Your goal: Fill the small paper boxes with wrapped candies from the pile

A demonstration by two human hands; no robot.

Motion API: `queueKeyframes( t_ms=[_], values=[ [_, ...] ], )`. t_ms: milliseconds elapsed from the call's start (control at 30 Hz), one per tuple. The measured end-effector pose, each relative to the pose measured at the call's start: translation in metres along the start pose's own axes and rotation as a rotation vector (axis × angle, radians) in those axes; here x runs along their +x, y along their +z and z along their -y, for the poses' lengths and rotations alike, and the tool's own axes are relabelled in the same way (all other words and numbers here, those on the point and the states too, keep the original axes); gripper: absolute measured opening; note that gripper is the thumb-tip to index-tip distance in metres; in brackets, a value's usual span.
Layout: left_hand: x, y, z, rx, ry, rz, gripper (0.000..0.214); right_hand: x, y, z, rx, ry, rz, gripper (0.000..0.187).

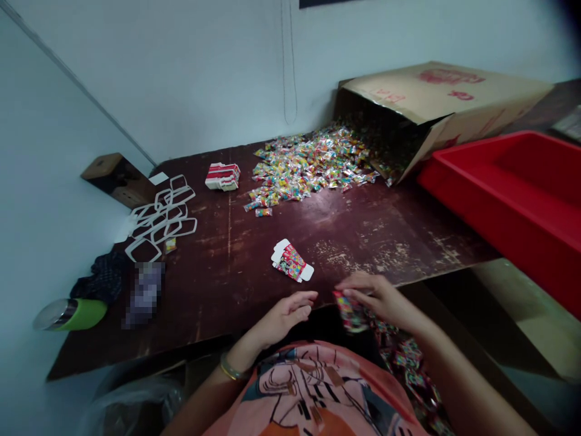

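Observation:
My right hand (374,295) pinches a small colourful carton (350,313) just beyond the table's near edge; the carton is slightly blurred. Below it and along my forearm, many similar printed cartons (415,363) lie in a heap. My left hand (288,312) is by the table edge, fingers stretched out together and nothing in them. On the table in front of both hands lies a flat, unfilled carton (292,261) with white flaps open at its ends.
Wrapped sweets (313,163) spread from a tipped cardboard box (454,97) at the back. A red tray (512,200) stands right. Stacked flat cartons (222,176), white loops (166,218), a brown box (118,178) and a green-bodied cup (75,313) are on the left.

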State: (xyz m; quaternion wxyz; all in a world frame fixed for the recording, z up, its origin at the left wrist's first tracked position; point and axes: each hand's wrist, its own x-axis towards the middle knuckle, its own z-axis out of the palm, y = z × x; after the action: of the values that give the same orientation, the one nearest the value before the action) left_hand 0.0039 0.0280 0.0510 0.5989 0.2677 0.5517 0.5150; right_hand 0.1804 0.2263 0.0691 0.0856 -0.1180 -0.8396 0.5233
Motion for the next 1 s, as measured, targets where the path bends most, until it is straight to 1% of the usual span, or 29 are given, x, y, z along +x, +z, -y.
queueKeyframes(
  t_ms=[33,67,100,133,167,200,233,267,300,333,367,400,433,500,567,600,633,700,767,833,867,933,1000],
  values=[
    [0.001,-0.005,-0.001,0.041,0.005,-0.062,0.042,-0.002,-0.013,-0.001,-0.044,0.031,0.065,0.024],
    [0.001,-0.012,-0.002,0.055,0.002,-0.134,0.04,0.0,-0.021,-0.002,-0.082,0.045,0.115,0.025],
    [0.002,-0.018,-0.002,0.047,-0.006,-0.204,0.038,0.007,-0.02,-0.003,-0.114,0.037,0.139,0.026],
    [0.002,-0.024,-0.002,0.032,-0.015,-0.258,0.037,0.017,-0.013,-0.004,-0.143,0.011,0.125,0.026],
    [0.002,-0.03,-0.001,0.02,-0.018,-0.297,0.036,0.031,0.002,-0.005,-0.182,-0.02,0.078,0.024],
    [0.002,-0.034,0.001,0.015,-0.015,-0.32,0.036,0.047,0.021,-0.007,-0.233,-0.055,0.021,0.023],
    [0.0,-0.037,0.002,0.018,-0.009,-0.334,0.036,0.064,0.042,-0.008,-0.306,-0.064,-0.043,0.03],
    [-0.002,-0.039,0.004,0.024,-0.006,-0.339,0.035,0.081,0.062,-0.009,-0.397,-0.044,-0.096,0.043],
    [-0.005,-0.04,0.005,0.031,-0.007,-0.342,0.035,0.095,0.08,-0.01,-0.467,-0.016,-0.129,0.05],
    [-0.008,-0.041,0.007,0.037,-0.009,-0.347,0.035,0.106,0.094,-0.012,-0.516,0.012,-0.153,0.055],
    [-0.011,-0.042,0.008,0.045,-0.012,-0.356,0.035,0.113,0.102,-0.014,-0.546,0.032,-0.161,0.055],
    [-0.014,-0.043,0.01,0.053,-0.015,-0.367,0.035,0.117,0.106,-0.016,-0.548,0.04,-0.159,0.054],
    [-0.017,-0.044,0.011,0.059,-0.017,-0.38,0.036,0.119,0.105,-0.02,-0.524,0.042,-0.157,0.053],
    [-0.018,-0.044,0.013,0.057,-0.017,-0.396,0.036,0.114,0.096,-0.027,-0.411,0.043,-0.165,0.057],
    [-0.014,-0.041,0.013,0.04,0.004,-0.389,0.039,0.105,0.087,-0.03,-0.242,0.039,-0.206,0.06],
    [-0.01,-0.037,0.012,0.019,0.036,-0.379,0.042,0.1,0.084,-0.028,-0.168,0.03,-0.238,0.061],
    [-0.004,-0.033,0.011,-0.008,0.082,-0.364,0.047,0.094,0.084,-0.024,-0.122,0.017,-0.271,0.061],
    [0.007,-0.024,0.008,-0.079,0.177,-0.357,0.055,0.084,0.09,-0.011,-0.106,-0.018,-0.327,0.062],
    [0.018,-0.018,0.005,-0.169,0.202,-0.408,0.054,0.075,0.096,0.006,-0.139,-0.066,-0.325,0.065],
    [0.023,-0.016,0.002,-0.233,0.139,-0.464,0.044,0.068,0.097,0.022,-0.203,-0.131,-0.259,0.067],
    [0.024,-0.017,0.0,-0.247,0.097,-0.467,0.04,0.066,0.093,0.028,-0.25,-0.162,-0.218,0.064],
    [0.02,-0.018,-0.002,-0.241,0.018,-0.391,0.033,0.065,0.082,0.038,-0.353,-0.217,-0.146,0.052],
    [0.013,-0.017,-0.004,-0.209,-0.05,-0.265,0.025,0.065,0.069,0.043,-0.39,-0.252,-0.086,0.034]
  ],
)
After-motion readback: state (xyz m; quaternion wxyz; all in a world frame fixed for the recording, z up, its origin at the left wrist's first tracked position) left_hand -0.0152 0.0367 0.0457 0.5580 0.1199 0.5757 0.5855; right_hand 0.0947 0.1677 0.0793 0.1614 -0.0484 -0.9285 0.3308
